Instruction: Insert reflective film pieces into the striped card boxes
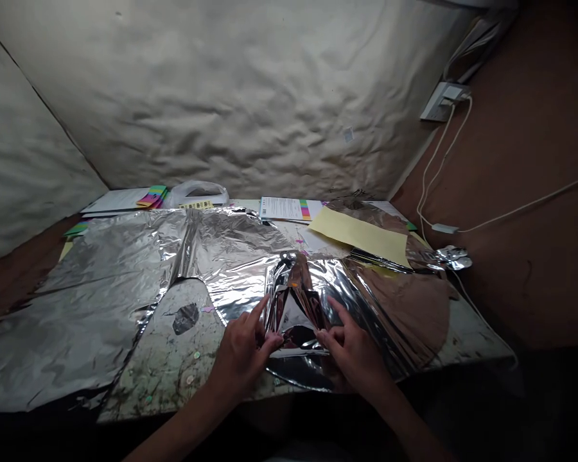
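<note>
In front of me a mirror-like foil sheet (296,316) stands in folds, its two sides bent up towards an opening in the middle. My left hand (242,350) grips the left fold, thumb on the near edge and index finger stretched along the outside. On the other side my right hand (355,351) holds the matching fold the same way, its index finger pointing forward. A small orange mark (295,284) shows at the far end of the folds. Under them spreads more shiny foil, with a rounded near edge.
Large crinkled foil (91,301) covers the table's left half, beside a bare stained patch (168,366). Yellow paper (359,234) lies at back right. Behind are printed sheets (284,208) and a plastic bag (200,192). White cables (424,186) hang from a wall socket (443,101).
</note>
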`<state>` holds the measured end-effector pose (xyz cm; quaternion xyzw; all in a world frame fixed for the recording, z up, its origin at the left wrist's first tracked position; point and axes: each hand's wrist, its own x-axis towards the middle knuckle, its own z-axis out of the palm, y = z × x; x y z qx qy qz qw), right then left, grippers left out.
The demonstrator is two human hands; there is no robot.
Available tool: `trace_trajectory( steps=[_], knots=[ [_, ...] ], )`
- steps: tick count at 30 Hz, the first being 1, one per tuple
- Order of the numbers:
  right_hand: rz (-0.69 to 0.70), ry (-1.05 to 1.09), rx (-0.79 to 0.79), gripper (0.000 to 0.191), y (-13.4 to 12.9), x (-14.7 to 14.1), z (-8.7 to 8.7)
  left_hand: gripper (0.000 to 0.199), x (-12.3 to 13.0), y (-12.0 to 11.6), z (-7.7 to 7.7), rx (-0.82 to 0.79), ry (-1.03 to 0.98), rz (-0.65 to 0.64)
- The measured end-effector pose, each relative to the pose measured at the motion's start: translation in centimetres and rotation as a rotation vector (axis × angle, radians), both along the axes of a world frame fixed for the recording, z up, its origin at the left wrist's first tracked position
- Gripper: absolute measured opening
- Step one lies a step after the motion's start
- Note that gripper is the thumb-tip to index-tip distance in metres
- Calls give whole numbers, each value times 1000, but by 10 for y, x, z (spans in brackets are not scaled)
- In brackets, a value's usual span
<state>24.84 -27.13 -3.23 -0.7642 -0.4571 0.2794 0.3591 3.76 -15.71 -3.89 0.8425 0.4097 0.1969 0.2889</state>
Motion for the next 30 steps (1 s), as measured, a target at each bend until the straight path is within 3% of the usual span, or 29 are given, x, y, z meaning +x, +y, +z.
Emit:
trace_trajectory(
  steps=[2, 4, 7, 9, 12, 14, 16, 18, 20, 22, 24, 26, 28, 30],
  knots=[
    [6, -8, -20, 73, 7, 0, 3, 83, -1, 1, -5, 72, 5, 20],
    [21, -25, -35, 73, 9, -1, 6, 86, -5, 2, -6, 200, 27, -47],
    [65, -84, -59, 68, 3, -5, 9, 67, -11, 2, -1, 391, 137, -339],
    [111, -107, -78, 66, -8, -8, 8, 62, -14, 2, 6, 391, 225, -538],
    [169, -233, -5, 66, -32, -8, 4, 69, -21, 1, 16, 304, 273, -677],
    [284, -422, 126, 77, -48, -5, 1, 80, -27, -1, 18, 266, 273, -723],
    [482, -590, 209, 91, -58, -1, -2, 93, -33, -4, 16, 236, 272, -785],
    [667, -643, 201, 83, -60, 3, -4, 94, -38, -7, 14, 212, 264, -816],
    [736, -571, 200, 63, -56, 4, -5, 80, -39, -9, 13, 184, 237, -799],
    [670, -388, 234, 51, -46, 5, -4, 64, -37, -7, 15, 114, 158, -742],
    [505, -166, 224, 38, -33, 5, -3, 52, -30, -2, 19, -28, 36, -630],
    [285, -6, 144, 33, -17, 5, -2, 45, -20, 4, 22, -197, -91, -436],
    [116, 84, 64, 37, -1, 4, -2, 49, -10, 10, 22, -318, -178, -230],
    [38, 142, 30, 39, 13, 3, -2, 59, -1, 13, 20, -353, -204, -92]
  ],
)
